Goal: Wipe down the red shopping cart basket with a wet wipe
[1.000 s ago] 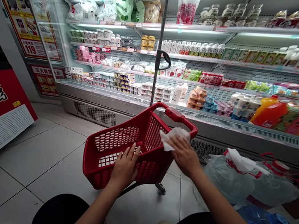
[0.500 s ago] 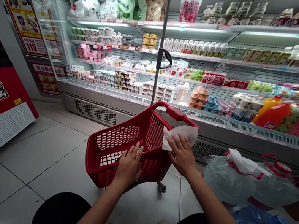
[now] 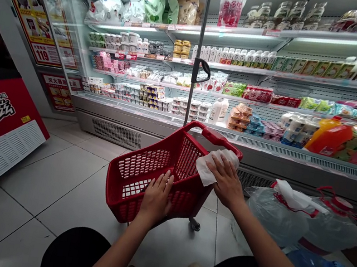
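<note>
A red plastic shopping cart (image 3: pixel 183 203) with perforated basket walls stands before me, its handle (image 3: pixel 217 138) at the upper right. My left hand (image 3: pixel 157 199) rests on the near rim of the basket, fingers stretched out over the edge and holding nothing loose. Under my right hand (image 3: pixel 227 181) is a white cloth or paper wipe (image 3: pixel 205 170), pressed onto the basket's right end just below the handle. The fingers lie over the wipe and bunch it. Part of the rim beneath it is hidden.
A refrigerated display (image 3: pixel 133 116) with packed dairy shelves runs behind the cart. At right are large water bottles (image 3: pixel 281 216) with a white wipe or bag (image 3: pixel 295 195) on top. A red freezer (image 3: pixel 1 120) stands left. A pole (image 3: pixel 202 32) rises behind the cart.
My right hand has shifted slightly right and the white wipe is now more crumpled. My left hand stays on the rim. The whole view has moved a little to the left.
</note>
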{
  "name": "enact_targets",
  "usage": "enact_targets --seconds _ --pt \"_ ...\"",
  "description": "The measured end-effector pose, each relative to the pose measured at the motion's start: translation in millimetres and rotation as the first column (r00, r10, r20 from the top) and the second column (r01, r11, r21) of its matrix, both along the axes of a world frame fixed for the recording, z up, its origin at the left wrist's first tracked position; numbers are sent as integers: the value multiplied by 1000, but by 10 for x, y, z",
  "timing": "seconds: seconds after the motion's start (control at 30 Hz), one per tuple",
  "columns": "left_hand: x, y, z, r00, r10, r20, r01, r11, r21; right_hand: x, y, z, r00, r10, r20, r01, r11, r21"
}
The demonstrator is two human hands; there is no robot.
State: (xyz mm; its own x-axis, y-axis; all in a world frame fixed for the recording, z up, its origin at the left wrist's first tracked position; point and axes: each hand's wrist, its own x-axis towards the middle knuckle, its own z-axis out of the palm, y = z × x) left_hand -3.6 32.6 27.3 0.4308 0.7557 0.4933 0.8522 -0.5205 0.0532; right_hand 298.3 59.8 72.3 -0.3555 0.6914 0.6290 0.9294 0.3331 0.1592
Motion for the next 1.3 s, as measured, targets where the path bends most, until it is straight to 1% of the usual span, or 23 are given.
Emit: enact_targets --seconds 0.1,0.2,0.27,0.37,0.43,0.5,0.6,0.67,0.7,0.77,0.83,0.93,1.0,1.07,1.13,1.17,1.23,1.3 --pt "32 -1 9 1000 0 -2 0 1000 -13 -42 19 -42 999 -44 -28 43 999 -13" --pt "50 5 2 1000 -5 -4 5 1000 -17 -198 -4 -82 997 -59 -48 58 998 -15" --pt "46 10 -3 1000 -7 -2 7 1000 -12 -321 -51 -100 999 -32 -29 32 999 -21" --pt "23 15 4 1000 -6 -9 6 1000 -13 -408 -126 -103 997 64 46 -61 996 -60" --pt "7 13 15 1000 -13 -21 13 1000 -18 -327 -143 -82 988 122 97 -114 990 -84" --pt "2 8 26 999 -23 -34 23 1000 -18 -139 -126 -42 985 119 121 -110 990 -83" --pt "21 0 30 999 -12 -42 11 1000 -4 161 -77 28 993 9 118 -2 998 -61" --pt "44 -4 24 999 8 -44 -7 1000 6 223 -67 49 993 -79 91 84 995 -58" --pt "56 -5 20 999 16 -44 -16 1000 9 188 -74 44 991 -112 72 117 991 -60" --pt "73 -4 9 999 26 -48 -26 1000 6 -13 -112 -2 990 -134 31 136 988 -70" --pt "79 -2 0 998 33 -58 -33 999 3 -329 -174 -90 996 -92 2 92 991 -93" --pt "65 3 -7 996 46 -78 -46 999 12 -786 -262 -237 1000 6 -29 -9 992 -129" --pt "47 7 -4 995 54 -88 -52 998 25 -923 -279 -291 998 57 -30 -61 988 -142" --pt "29 14 2 994 56 -98 -54 998 27 -856 -246 -281 994 108 0 -106 982 -154" --pt "18 27 9 993 53 -104 -52 998 19 -610 -172 -217 993 111 29 -105 983 -149" --pt "17 35 11 993 51 -104 -49 999 16 -448 -128 -175 996 83 35 -78 988 -136" --pt "22 52 11 994 44 -97 -42 999 18 -128 -47 -96 999 -27 30 30 995 -94" --pt "37 64 5 995 43 -89 -41 999 23 80 -2 -59 992 -127 20 128 990 -58"
